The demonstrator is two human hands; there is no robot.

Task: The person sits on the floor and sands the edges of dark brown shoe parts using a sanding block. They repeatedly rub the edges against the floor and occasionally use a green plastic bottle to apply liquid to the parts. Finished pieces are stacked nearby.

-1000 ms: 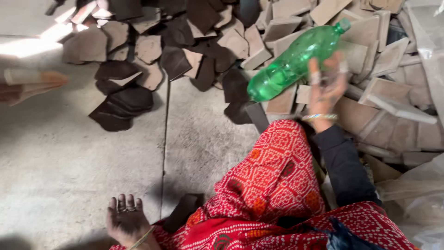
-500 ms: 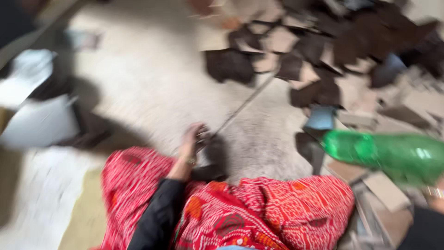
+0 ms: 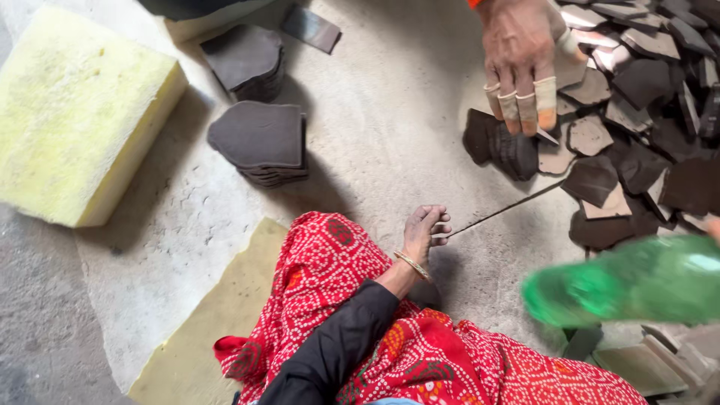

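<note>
Bottle (image 3: 630, 281): green plastic, lying near-horizontal at the right edge, above the floor (image 3: 390, 135) and just over the near edge of the loose dark pieces (image 3: 600, 180). It's blurred, and I can't see the cap end.

Your right hand (image 3: 715, 227) is only a sliver at the frame edge beside the bottle. I can't tell how it grips, or whether it grips at all.

Your left hand (image 3: 426, 231) is knuckles-down on the floor by your knee, fingers curled in and holding nothing. It's touching the near end of the floor seam (image 3: 502, 211).

Risks, as I judge them:
- A weak hold at one end, with the bottle sideways, could let it roll out and drop onto the pieces or your red cloth (image 3: 420, 352).
- If the cap is off or loose, this tilt would spill onto the pieces below. Can't confirm either way.
- The co-worker's hand (image 3: 521, 60), fingertips taped, hangs over the small fanned stack (image 3: 501, 146), near the bottle's side of the pile. A wide swing could clip it or scatter that stack.
- Your left hand is your only prop. Leaning further right could slide it along the seam.

The two neat stacks (image 3: 261, 142) and the foam block (image 3: 79, 112) are well apart, so there's low risk there.
</note>
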